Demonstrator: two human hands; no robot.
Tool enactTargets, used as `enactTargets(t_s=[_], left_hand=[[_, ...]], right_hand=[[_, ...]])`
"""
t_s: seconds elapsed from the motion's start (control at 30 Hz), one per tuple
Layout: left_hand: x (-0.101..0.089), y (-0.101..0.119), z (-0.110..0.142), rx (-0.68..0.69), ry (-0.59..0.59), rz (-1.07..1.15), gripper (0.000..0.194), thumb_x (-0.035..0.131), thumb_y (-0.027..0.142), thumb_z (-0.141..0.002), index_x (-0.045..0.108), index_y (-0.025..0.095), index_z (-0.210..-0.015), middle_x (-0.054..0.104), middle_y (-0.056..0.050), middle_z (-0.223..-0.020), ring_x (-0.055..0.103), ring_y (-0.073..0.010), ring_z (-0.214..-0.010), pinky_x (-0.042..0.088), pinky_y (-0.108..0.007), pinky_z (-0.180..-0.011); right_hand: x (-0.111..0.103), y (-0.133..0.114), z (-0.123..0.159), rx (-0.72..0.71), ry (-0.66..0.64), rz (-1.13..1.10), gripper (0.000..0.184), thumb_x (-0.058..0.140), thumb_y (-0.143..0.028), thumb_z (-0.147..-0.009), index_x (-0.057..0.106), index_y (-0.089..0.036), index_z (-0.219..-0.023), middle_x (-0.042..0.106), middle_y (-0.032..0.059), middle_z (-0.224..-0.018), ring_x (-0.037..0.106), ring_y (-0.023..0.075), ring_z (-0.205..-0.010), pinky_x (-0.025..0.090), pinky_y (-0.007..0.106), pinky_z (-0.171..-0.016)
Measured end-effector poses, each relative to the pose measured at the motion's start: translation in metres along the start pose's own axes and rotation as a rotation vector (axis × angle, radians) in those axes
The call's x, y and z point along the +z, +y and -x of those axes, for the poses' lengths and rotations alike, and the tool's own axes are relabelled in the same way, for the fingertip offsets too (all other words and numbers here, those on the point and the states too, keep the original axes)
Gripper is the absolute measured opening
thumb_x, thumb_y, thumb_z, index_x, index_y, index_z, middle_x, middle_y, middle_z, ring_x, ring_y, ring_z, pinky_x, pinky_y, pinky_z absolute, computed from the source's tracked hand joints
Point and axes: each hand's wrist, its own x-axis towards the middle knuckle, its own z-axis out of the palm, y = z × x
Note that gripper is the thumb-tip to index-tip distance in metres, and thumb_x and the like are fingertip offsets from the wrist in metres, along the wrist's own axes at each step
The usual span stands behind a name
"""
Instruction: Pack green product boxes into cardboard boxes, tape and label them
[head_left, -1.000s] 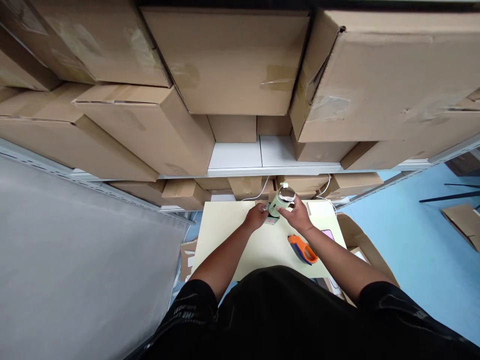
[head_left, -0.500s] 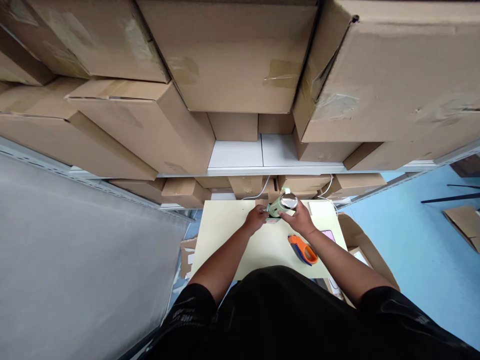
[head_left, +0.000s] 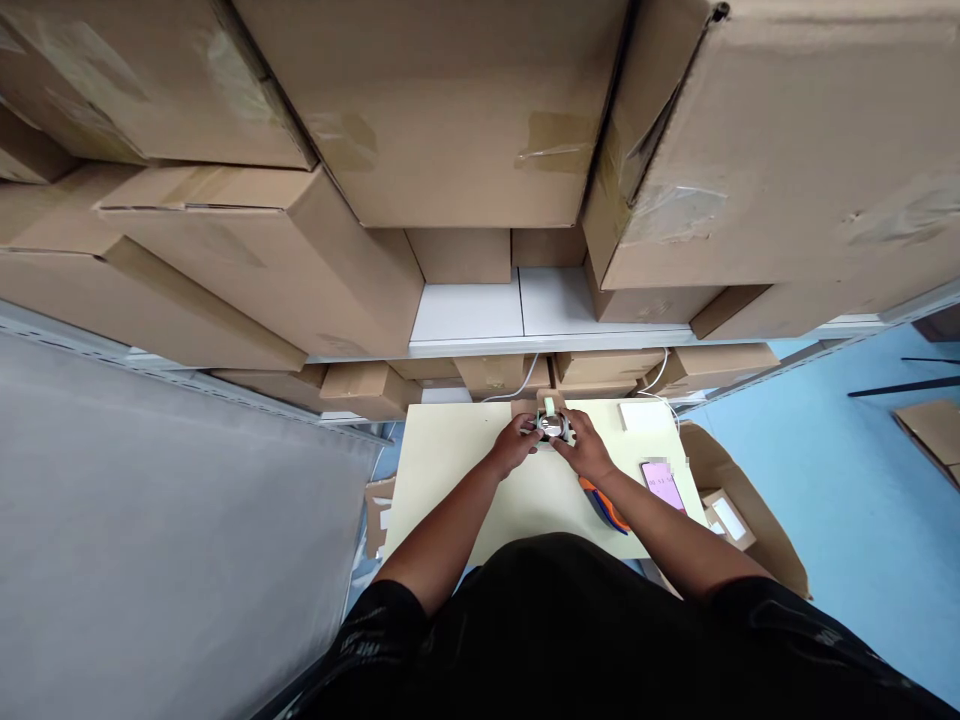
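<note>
A pale green insulated bottle (head_left: 553, 426) with a shiny silver lid and a light green strap stands upright near the far edge of the table. Seen from above, it sits in the mouth of a small box (head_left: 550, 396), whose brown flap rises behind it; most of the box is hidden. My left hand (head_left: 516, 445) is closed on the box's left side, thumb near the lid. From the right, my right hand (head_left: 587, 448) curls around the bottle and the box edge; its exact contact is partly hidden. An orange and blue tape dispenser (head_left: 604, 506) lies by my right forearm.
On the cream table (head_left: 450, 480) are a phone (head_left: 663, 486) with a pink screen and a white box (head_left: 646, 416). Shelves with large cartons (head_left: 480, 120) rise in front and overhang. An open carton (head_left: 772, 540) stands right of the table; a grey wall (head_left: 150, 540) is on the left.
The bottle has gone from tilted above the box to upright and lower within it. My right hand has moved down and left with it, uncovering the phone.
</note>
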Motion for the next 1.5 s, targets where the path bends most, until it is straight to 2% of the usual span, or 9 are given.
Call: enactTargets(t_s=[0.2, 0.33, 0.43, 0.53, 0.63, 0.9, 1.07, 1.27, 1.5], left_hand=[[-0.004, 0.005, -0.008, 0.065, 0.018, -0.130, 0.056, 0.080, 0.035, -0.078, 0.062, 0.022, -0.129, 0.066, -0.011, -0.127, 0.066, -0.0197, -0.095, 0.058, -0.037, -0.087], [-0.008, 0.025, -0.031, 0.040, 0.009, -0.085, 0.053, 0.075, 0.030, -0.079, 0.063, 0.021, -0.130, 0.069, -0.010, -0.129, 0.066, -0.0241, -0.112, 0.050, -0.041, -0.103], [-0.008, 0.044, -0.049, 0.005, -0.059, -0.005, 0.044, 0.071, 0.022, -0.078, 0.065, 0.017, -0.122, 0.073, -0.011, -0.118, 0.068, -0.0236, -0.110, 0.050, -0.040, -0.103], [-0.008, 0.058, -0.053, 0.101, -0.056, 0.022, 0.043, 0.067, 0.016, -0.076, 0.062, 0.017, -0.119, 0.073, -0.009, -0.112, 0.068, -0.0211, -0.105, 0.053, -0.037, -0.097], [-0.010, 0.062, -0.036, 0.264, -0.011, -0.071, 0.041, 0.065, 0.016, -0.079, 0.056, 0.020, -0.119, 0.072, -0.008, -0.114, 0.068, -0.0201, -0.108, 0.052, -0.036, -0.097], [-0.018, 0.037, 0.017, 0.515, -0.044, -0.459, 0.026, 0.070, 0.028, -0.087, 0.062, 0.026, -0.111, 0.068, -0.007, -0.137, 0.061, -0.0249, -0.130, 0.045, -0.044, -0.114], [-0.014, 0.022, 0.011, 0.631, -0.086, -0.604, 0.011, 0.067, 0.022, -0.089, 0.070, 0.024, -0.099, 0.068, -0.008, -0.136, 0.050, -0.0260, -0.142, 0.039, -0.047, -0.122], [-0.014, 0.020, 0.003, 0.629, -0.133, -0.600, 0.022, 0.063, 0.022, -0.093, 0.073, 0.024, -0.112, 0.067, -0.009, -0.137, 0.049, -0.0266, -0.144, 0.036, -0.051, -0.125], [-0.020, 0.008, -0.006, 0.840, -0.112, -0.874, 0.024, 0.059, 0.024, -0.098, 0.074, 0.020, -0.116, 0.069, -0.010, -0.135, 0.053, -0.0273, -0.142, 0.048, -0.050, -0.118]], right_hand=[[-0.005, -0.001, -0.002, 0.162, -0.032, -0.050, 0.085, 0.077, -0.045, -0.079, 0.042, -0.029, -0.154, 0.054, 0.0141, -0.147, 0.067, 0.0288, -0.110, 0.058, 0.048, -0.091], [-0.007, 0.002, -0.004, 0.188, -0.099, -0.071, 0.089, 0.080, -0.048, -0.077, 0.040, -0.034, -0.155, 0.053, 0.0112, -0.151, 0.065, 0.0304, -0.118, 0.057, 0.049, -0.094], [-0.006, 0.003, -0.006, 0.189, -0.136, -0.079, 0.098, 0.083, -0.045, -0.073, 0.036, -0.034, -0.158, 0.049, 0.0112, -0.155, 0.063, 0.0309, -0.122, 0.055, 0.050, -0.097], [-0.005, 0.002, -0.008, 0.240, -0.122, -0.073, 0.101, 0.083, -0.042, -0.072, 0.033, -0.032, -0.159, 0.056, 0.0114, -0.149, 0.064, 0.0290, -0.116, 0.055, 0.049, -0.095], [-0.004, 0.002, -0.009, 0.244, -0.103, -0.073, 0.096, 0.082, -0.039, -0.073, 0.037, -0.032, -0.157, 0.062, 0.0087, -0.140, 0.066, 0.0259, -0.107, 0.056, 0.046, -0.093], [-0.001, 0.010, -0.004, 0.161, -0.083, -0.051, 0.091, 0.080, -0.041, -0.076, 0.039, -0.031, -0.156, 0.058, 0.0110, -0.145, 0.066, 0.0261, -0.110, 0.055, 0.047, -0.097], [-0.001, 0.010, -0.007, 0.154, -0.100, -0.024, 0.093, 0.081, -0.039, -0.074, 0.039, -0.027, -0.156, 0.058, 0.0135, -0.144, 0.066, 0.0275, -0.111, 0.055, 0.048, -0.098], [-0.009, 0.007, -0.009, 0.115, -0.144, 0.002, 0.097, 0.080, -0.044, -0.077, 0.034, -0.026, -0.160, 0.054, 0.0156, -0.150, 0.065, 0.0289, -0.115, 0.054, 0.050, -0.100], [-0.010, 0.013, -0.011, 0.120, -0.170, 0.031, 0.094, 0.078, -0.046, -0.080, 0.033, -0.028, -0.160, 0.056, 0.0133, -0.146, 0.065, 0.0266, -0.107, 0.055, 0.049, -0.097]])
